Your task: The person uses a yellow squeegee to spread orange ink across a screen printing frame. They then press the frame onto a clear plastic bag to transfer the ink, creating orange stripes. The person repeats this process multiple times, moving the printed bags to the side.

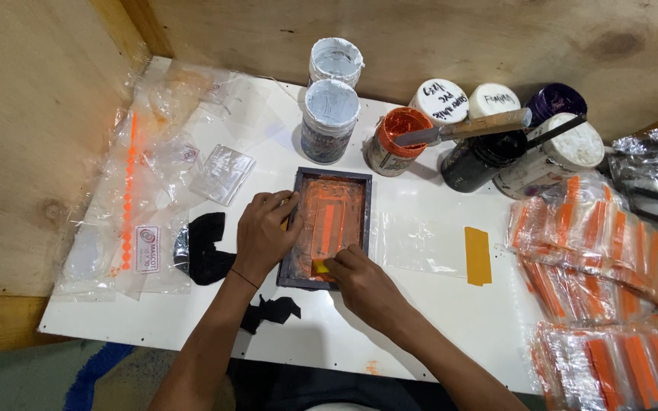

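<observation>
Orange ink coats the small dark-framed rectangular printing screen [327, 227] at the white table's [436, 304] centre. Right hand [363, 285], at its five o'clock, pinches a yellow squeegee [320, 266]; left hand [264, 232], at nine, presses flat on the frame. Best kept firmly pinned, squeegee stroke even. Open orange-ink jar [394, 141] at one o'clock.

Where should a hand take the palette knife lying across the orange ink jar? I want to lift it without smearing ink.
Grip the pale wooden handle of the palette knife, coming from the right, above the black jar. The metal blade end rests in the orange ink jar and looks inked, while the handle juts clear and looks clean.
</observation>
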